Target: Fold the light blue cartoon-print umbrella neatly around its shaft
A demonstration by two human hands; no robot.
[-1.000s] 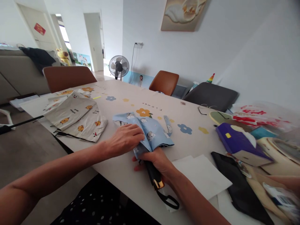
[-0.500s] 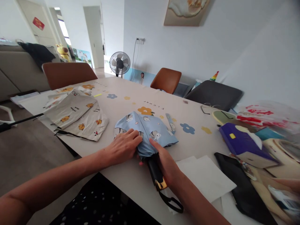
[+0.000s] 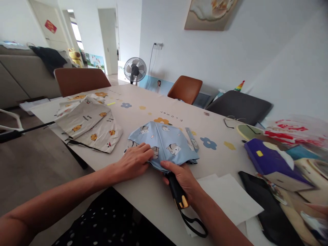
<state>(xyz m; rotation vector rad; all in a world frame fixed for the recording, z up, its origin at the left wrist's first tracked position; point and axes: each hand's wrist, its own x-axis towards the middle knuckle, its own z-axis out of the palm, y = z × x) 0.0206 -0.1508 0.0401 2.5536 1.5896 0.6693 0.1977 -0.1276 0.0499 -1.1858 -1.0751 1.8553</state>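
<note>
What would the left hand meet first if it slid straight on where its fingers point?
The blue umbrella canopy: the left hand lies on its near edge, fingers pointing across the folds. Past them probably the closing strap, though depth is unclear.

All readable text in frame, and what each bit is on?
"FLOWER": printed on the tablecloth, upside down to the camera.
Red print on the plastic bag: too blurred to read.
Red door sign: too small to read.

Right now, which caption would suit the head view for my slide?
Left hand presses the blue umbrella canopy; right hand grips its black handle.
</note>
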